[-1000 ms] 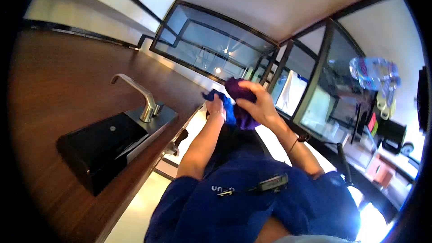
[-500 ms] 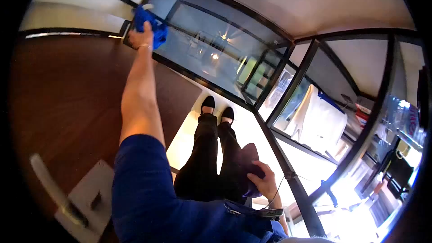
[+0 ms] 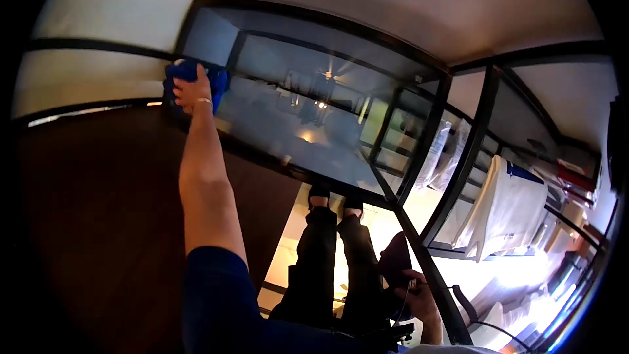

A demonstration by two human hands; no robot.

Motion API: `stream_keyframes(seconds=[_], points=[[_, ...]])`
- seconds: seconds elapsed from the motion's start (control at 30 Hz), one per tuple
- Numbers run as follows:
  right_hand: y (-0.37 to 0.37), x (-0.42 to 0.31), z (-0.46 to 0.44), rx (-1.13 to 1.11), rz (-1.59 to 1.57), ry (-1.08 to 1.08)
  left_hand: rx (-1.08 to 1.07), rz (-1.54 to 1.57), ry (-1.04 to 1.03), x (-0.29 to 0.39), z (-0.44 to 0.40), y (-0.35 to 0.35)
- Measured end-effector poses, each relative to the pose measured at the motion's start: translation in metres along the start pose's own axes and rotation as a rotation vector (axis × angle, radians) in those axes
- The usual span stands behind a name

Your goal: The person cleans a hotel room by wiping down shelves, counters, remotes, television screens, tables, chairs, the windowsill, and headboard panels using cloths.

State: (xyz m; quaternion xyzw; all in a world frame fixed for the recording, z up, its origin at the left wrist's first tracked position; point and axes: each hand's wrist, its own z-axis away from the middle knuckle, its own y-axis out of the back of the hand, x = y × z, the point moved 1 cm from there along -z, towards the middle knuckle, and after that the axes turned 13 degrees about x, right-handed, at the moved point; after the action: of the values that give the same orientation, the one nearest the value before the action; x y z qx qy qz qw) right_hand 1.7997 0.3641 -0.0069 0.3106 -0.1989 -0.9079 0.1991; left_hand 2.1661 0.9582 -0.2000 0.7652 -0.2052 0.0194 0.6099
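At the upper left, my left hand (image 3: pixel 192 94) is stretched far out, its fingers closed over a bunched blue cloth (image 3: pixel 216 84). The cloth lies against the lower left corner of a dark-framed glass panel (image 3: pixel 288 118), covering part of the frame there. Low on the right, my right hand (image 3: pixel 422 301) grips a dark purple cloth (image 3: pixel 394 257) beside my leg. A thin cord passes by that hand, and some of its fingers are in shadow.
A dark brown surface (image 3: pixel 105 210) spreads on the left. My feet stand on a bright floor (image 3: pixel 293 236) close to the glass. Dark frame bars (image 3: pixel 429 269) run along the right; beyond them hangs a white cloth (image 3: pixel 501 210). Lights reflect in the glass.
The view has shifted, and the glass panel's lower edge now sits lower. My left hand with the blue cloth remains near the panel's left corner. My right hand still grips the purple cloth.
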Motion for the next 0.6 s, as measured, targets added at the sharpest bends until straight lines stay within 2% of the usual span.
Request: stream_keyframes(seconds=[0.03, 0.07, 0.1, 0.13, 0.17, 0.2, 0.27, 0.3, 0.33, 0.37, 0.4, 0.43, 0.5, 0.53, 0.57, 0.6], points=[[-0.003, 0.005, 0.000, -0.050, -0.063, -0.097, -0.003, 0.031, -0.128, 0.027, 0.001, -0.015], [-0.005, 0.008, 0.001, -0.100, -0.125, -0.194, -0.114, 0.131, -0.399, 0.055, 0.005, -0.030], [-0.004, 0.005, -0.002, -0.096, 0.048, 0.030, -0.120, 0.233, -0.590, 0.097, 0.048, -0.017], [-0.006, 0.002, -0.001, -0.091, 0.055, 0.007, -0.127, 0.257, -0.674, 0.131, 0.100, -0.018], [-0.009, -0.004, 0.001, -0.088, 0.009, 0.076, -0.177, 0.345, -0.886, 0.156, 0.154, -0.005], [-0.014, -0.012, 0.002, -0.088, -0.045, 0.152, -0.220, 0.405, -0.921, 0.166, 0.219, 0.019], [-0.013, -0.025, 0.004, -0.118, -0.016, 0.147, -0.481, 0.453, -1.170, 0.151, 0.331, 0.060], [-0.013, -0.026, 0.003, -0.133, 0.070, 0.207, -0.345, 0.688, -1.373, 0.120, 0.393, 0.064], [-0.015, -0.027, 0.002, -0.150, 0.154, 0.266, -0.708, 0.311, -1.611, 0.104, 0.422, 0.127], [-0.016, -0.028, 0.005, -0.171, 0.062, 0.193, -0.731, 0.622, -1.750, 0.051, 0.466, 0.113], [-0.014, -0.034, 0.006, -0.174, 0.135, 0.185, -0.699, 0.855, -1.937, 0.018, 0.469, 0.134], [-0.014, -0.039, 0.008, -0.168, 0.113, 0.173, -0.918, 0.948, -1.966, -0.013, 0.460, 0.140], [-0.010, -0.041, 0.012, -0.143, 0.061, 0.119, -0.954, 1.145, -1.882, -0.031, 0.413, 0.131], [-0.011, -0.012, 0.012, -0.150, 0.015, 0.117, -1.010, 1.019, -1.928, -0.010, 0.367, 0.128], [-0.009, -0.016, 0.013, -0.130, 0.024, 0.070, -0.792, 0.982, -1.747, 0.005, 0.324, 0.127], [-0.009, -0.021, 0.015, -0.113, 0.034, 0.021, -0.836, 0.388, -1.677, 0.035, 0.272, 0.131]])
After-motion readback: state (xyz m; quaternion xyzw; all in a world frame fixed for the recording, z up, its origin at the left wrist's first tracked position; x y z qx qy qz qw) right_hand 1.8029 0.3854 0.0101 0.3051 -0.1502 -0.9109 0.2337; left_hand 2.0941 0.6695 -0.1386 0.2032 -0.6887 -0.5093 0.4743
